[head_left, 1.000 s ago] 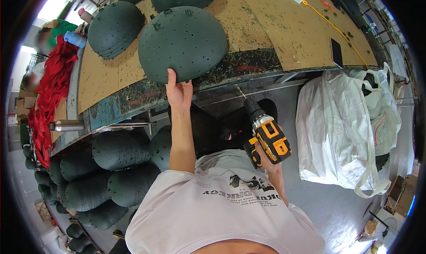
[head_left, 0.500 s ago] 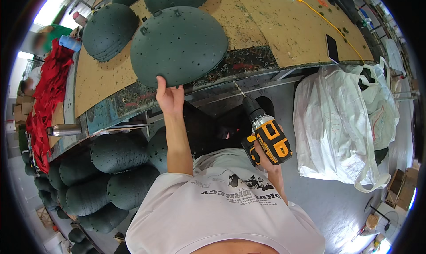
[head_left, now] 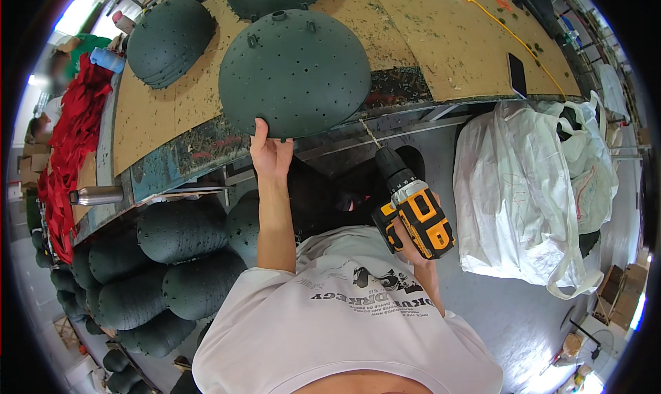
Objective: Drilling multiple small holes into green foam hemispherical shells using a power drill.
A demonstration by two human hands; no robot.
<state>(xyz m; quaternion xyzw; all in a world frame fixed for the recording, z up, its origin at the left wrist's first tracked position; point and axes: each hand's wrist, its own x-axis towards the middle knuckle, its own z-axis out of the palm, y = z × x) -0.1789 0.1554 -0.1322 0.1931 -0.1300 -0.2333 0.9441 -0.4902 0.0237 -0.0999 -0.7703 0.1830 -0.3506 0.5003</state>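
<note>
A dark green plastic dome [head_left: 296, 77], dotted with small holes and with small loops near its far rim, lies at the table's front edge. My left hand [head_left: 270, 153] grips its near rim, thumb on the outer face and the other fingers underneath, partly hidden. In my right hand [head_left: 412, 246] is a yellow and black cordless drill [head_left: 420, 211], held by its handle. Its long thin bit [head_left: 370, 134] points up toward the table edge, to the right of the dome and apart from it.
More green domes [head_left: 171, 43] stand on the worktable [head_left: 392, 22], and several stacks [head_left: 182, 232] fill the floor at left. Shavings litter the tabletop. A phone [head_left: 516, 75] and yellow cord [head_left: 530, 50] lie at right, above a white sack [head_left: 509, 194]. Red strips [head_left: 76, 139] and a steel bottle [head_left: 98, 195] are at left.
The dome has shifted right and turned, its loops now further right along the far rim. My left hand has moved slightly right with it. The drill has hardly moved.
</note>
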